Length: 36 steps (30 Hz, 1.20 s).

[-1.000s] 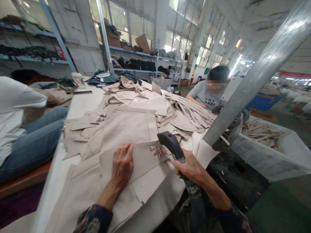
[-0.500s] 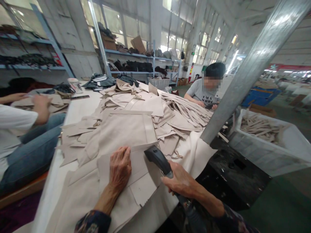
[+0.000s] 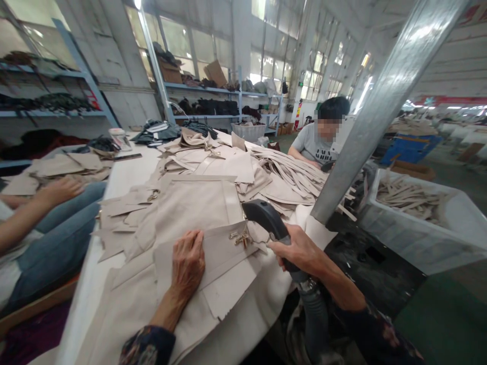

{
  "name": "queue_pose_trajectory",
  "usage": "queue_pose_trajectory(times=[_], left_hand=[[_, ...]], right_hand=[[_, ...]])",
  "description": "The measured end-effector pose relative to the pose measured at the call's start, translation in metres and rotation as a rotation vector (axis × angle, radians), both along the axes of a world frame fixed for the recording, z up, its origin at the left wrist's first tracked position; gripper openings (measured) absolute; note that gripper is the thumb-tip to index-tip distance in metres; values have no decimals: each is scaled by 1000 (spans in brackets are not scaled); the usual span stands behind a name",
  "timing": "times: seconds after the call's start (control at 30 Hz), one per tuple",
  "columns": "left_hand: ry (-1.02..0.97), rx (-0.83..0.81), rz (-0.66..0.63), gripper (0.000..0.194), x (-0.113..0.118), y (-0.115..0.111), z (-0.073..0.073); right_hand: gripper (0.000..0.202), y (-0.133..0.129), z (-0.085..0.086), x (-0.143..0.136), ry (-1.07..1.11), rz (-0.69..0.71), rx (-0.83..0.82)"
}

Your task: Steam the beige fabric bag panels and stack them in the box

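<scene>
My left hand (image 3: 187,263) rests palm down on a beige panel (image 3: 224,268), fingers close together and pressed on the material. Several similar beige pieces are layered under it. In my right hand (image 3: 304,248) is a black curved handpiece (image 3: 272,220), joined to a dark grey hose (image 3: 315,309) that hangs past the table edge. The handpiece's head is just above the panel's right end. Small metal clasps (image 3: 240,238) lie on the panel's upper right, left of my right hand.
A metal post (image 3: 380,116) slants up at the right, before a white bin (image 3: 411,243) of beige strips. Beige strips (image 3: 289,167) and panels are heaped on the table. A person sits at left; another person (image 3: 321,137) sits across.
My right hand has moved right and slightly up with the handpiece. Metal clasps now show on the panel where its head was. My left hand has barely moved. The left person's hands have lowered.
</scene>
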<state>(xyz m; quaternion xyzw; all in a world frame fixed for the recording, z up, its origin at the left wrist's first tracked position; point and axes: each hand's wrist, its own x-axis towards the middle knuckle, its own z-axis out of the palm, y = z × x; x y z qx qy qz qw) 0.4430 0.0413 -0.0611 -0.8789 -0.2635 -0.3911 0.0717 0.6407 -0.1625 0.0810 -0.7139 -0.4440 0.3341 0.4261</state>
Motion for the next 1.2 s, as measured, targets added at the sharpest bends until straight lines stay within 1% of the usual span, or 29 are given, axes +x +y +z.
queue_pose_trajectory(times=[0.07,0.13,0.23,0.3,0.4,0.53,0.6,0.67,0.77,0.87,0.93,1.0,1.07,1.13,1.2], left_hand=[[4,-1,-1,41,0,0,0],[8,3,-3,42,0,0,-1],[8,13,-7,44,0,-1,-1],[8,15,-10,45,0,-1,-1],[5,18,-11,45,0,-1,0],[1,14,-13,44,0,-1,1],[1,8,-11,43,0,-1,1],[5,-1,-9,42,0,0,0],[-2,-17,-10,40,0,1,-1],[-17,-21,-12,40,0,1,-1],[-18,-19,-11,42,0,1,-1],[-12,-16,-9,43,0,0,-1],[-9,-11,-6,42,0,0,-1],[-8,0,1,39,-1,-1,-1],[-10,8,8,37,0,0,-2]], right_hand=[[10,-12,-8,-4,41,10,-34],[10,-22,-17,-10,69,-12,-71],[12,-30,-29,-17,99,-16,-101],[12,-28,-34,-17,108,1,-112],[10,-13,-38,-13,109,-2,-120],[10,20,-36,0,94,-11,-77],[9,30,-31,6,78,-21,-47],[9,30,-25,12,60,-42,-29],[9,11,-21,16,36,-65,-24],[10,-11,-23,14,31,-61,-46],[10,-16,-28,9,47,-40,-78],[9,-11,-33,5,69,-9,-103],[10,3,-36,2,76,15,-105],[9,18,-34,4,61,2,-81],[9,27,-28,9,32,-41,-43]])
